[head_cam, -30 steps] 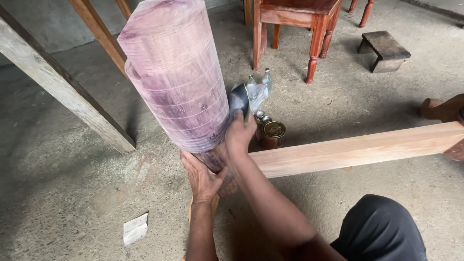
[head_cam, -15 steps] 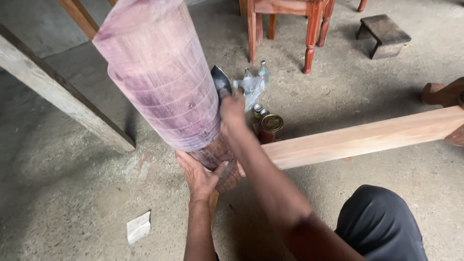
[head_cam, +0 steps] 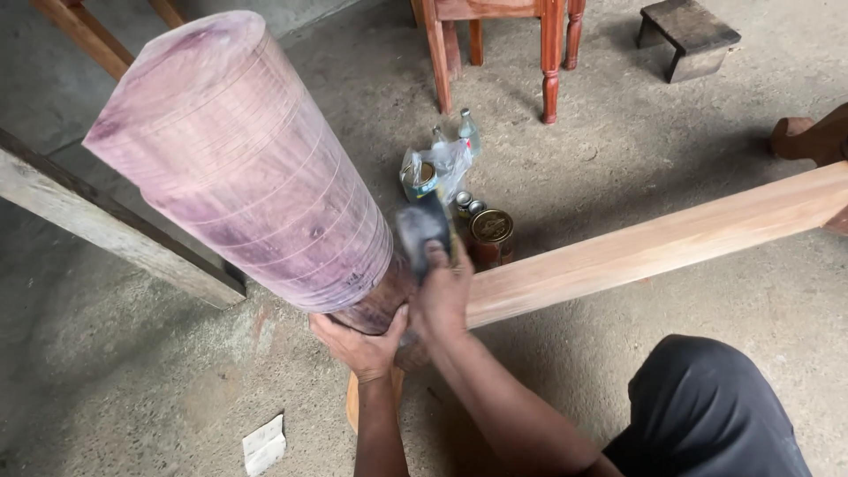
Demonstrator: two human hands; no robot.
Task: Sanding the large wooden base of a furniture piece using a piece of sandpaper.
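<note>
A thick, purple-stained wooden post point(head_cam: 243, 172) with thin ring lines leans up toward me, tilted to the left. My left hand point(head_cam: 358, 340) grips its narrower dark lower part from below. My right hand point(head_cam: 442, 287) presses a dark folded sheet of sandpaper point(head_cam: 420, 228) against the post's lower right side, just under the wide section. The base of the post rests on a small wooden block point(head_cam: 353, 406) on the floor.
A pale wooden beam point(head_cam: 654, 247) runs right from the post. Tins point(head_cam: 488, 231), glass bottles point(head_cam: 468, 131) and a plastic bag point(head_cam: 433, 170) sit behind it. A grey plank point(head_cam: 115, 230) slants at left, red chair legs point(head_cam: 549, 62) and a low stool point(head_cam: 689, 37) stand behind, paper scrap point(head_cam: 263, 446) on concrete.
My right hand slid the sandpaper up the post's side, then back down to its lower end. The post now tilts further left. My left hand kept its grip.
</note>
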